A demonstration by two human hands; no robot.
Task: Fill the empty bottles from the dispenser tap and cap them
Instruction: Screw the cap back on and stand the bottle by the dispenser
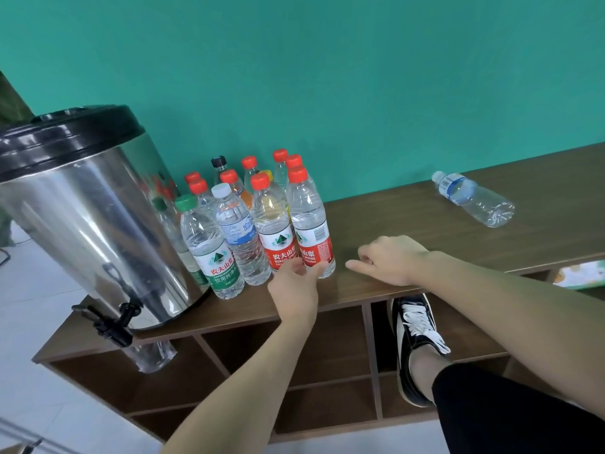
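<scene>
Nearest to us, our left hand (296, 283) is reaching in at the base of the front red-label bottle (311, 224), thumb and fingers curling round its lower body, so we are gripping that bottle where it is standing on the shelf top (409, 221). At three o'clock from it, our right hand (389, 260) is resting on the front edge of the shelf top, fingers loosely curled with one finger pointing toward the bottle, and it is holding nothing.

Down at eight o'clock from the left hand, the black tap (111, 322) is jutting out from the foot of the steel dispenser (88, 224), and a clear bottle (152, 355) is sitting just under it in the open compartment below; we cannot tell whether water is running or how full it is.

Behind the gripped bottle, running toward ten o'clock, the cluster of capped bottles (235, 211) is standing close together beside the dispenser. Every one we can see is wearing a cap, and the front ones are looking full of clear water, so we are judging most of the filling and capping as done.

Farther off at two o'clock, a blue-label bottle (471, 198) is lying on its side, well apart from the rest. It is looking empty and slightly crumpled, so we are counting it as still to fill, along with whatever is under the tap.
</scene>
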